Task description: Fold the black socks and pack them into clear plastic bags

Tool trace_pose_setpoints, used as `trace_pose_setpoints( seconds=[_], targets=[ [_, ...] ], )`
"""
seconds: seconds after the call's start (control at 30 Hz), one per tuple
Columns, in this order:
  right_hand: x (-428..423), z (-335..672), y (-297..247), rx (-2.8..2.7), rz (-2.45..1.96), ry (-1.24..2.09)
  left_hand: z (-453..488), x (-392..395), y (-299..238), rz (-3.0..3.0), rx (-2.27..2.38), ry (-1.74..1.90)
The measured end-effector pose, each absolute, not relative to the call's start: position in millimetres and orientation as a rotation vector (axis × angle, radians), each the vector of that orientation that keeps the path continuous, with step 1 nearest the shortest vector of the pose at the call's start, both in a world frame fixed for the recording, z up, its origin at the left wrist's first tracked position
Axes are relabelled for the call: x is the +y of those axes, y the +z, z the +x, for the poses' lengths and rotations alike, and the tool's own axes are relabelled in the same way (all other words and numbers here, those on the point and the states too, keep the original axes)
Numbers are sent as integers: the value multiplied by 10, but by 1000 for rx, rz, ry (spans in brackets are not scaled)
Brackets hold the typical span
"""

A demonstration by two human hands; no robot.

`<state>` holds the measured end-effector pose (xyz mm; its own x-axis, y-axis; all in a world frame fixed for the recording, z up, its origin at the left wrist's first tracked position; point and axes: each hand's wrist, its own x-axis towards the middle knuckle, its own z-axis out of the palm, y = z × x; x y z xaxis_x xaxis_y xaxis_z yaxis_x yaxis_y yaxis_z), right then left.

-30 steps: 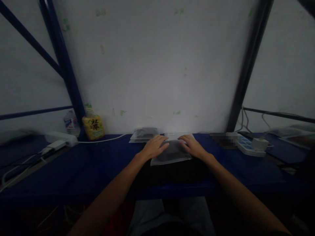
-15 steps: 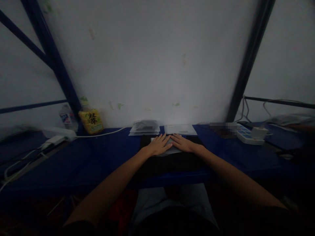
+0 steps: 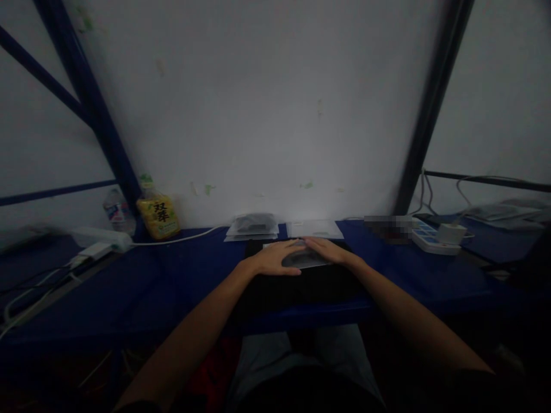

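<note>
A clear plastic bag (image 3: 306,259) with something dark inside lies on a black mat (image 3: 301,292). My left hand (image 3: 273,258) rests flat on the bag's left part, and my right hand (image 3: 327,250) lies flat on its right part. The fingertips of both hands nearly meet near the far edge, and neither hand visibly grips. Much of the bag is hidden under my hands. Just beyond the mat are a stack of clear bags with dark contents (image 3: 252,227) and a flat pale clear sleeve (image 3: 314,229).
The blue table (image 3: 129,287) runs along a white wall. A yellow-labelled bottle (image 3: 158,217), a water bottle (image 3: 116,212) and a white power strip (image 3: 101,239) stand at the left. Another power strip (image 3: 433,241) with a plug lies at the right, beside dark blue frame posts.
The bag looks smaller than a second ago and lies lower on the mat. My hands have drawn closer together over it. The view has tilted slightly upward.
</note>
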<state>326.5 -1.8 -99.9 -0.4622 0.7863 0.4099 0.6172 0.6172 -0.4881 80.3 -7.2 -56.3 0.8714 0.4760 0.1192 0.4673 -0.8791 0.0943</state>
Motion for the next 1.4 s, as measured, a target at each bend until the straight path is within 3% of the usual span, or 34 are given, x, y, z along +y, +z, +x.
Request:
trace_pose_setpoints(
  seconds=[0.2,0.4,0.83,1.4],
  targets=[
    [-183,3579,-696,-2077,-1046,305,792,-110,-454,2998,723,419],
    [-381,3737,-610,-2410,-838,459,689,-58,-380,3116,822,489],
    [-382,3589,-680,-2275,-896,-50,646,-54,-338,3433,689,804],
    [-417,3567,-641,-2020,-991,-43,527,17,-264,3292,897,1020]
  ],
)
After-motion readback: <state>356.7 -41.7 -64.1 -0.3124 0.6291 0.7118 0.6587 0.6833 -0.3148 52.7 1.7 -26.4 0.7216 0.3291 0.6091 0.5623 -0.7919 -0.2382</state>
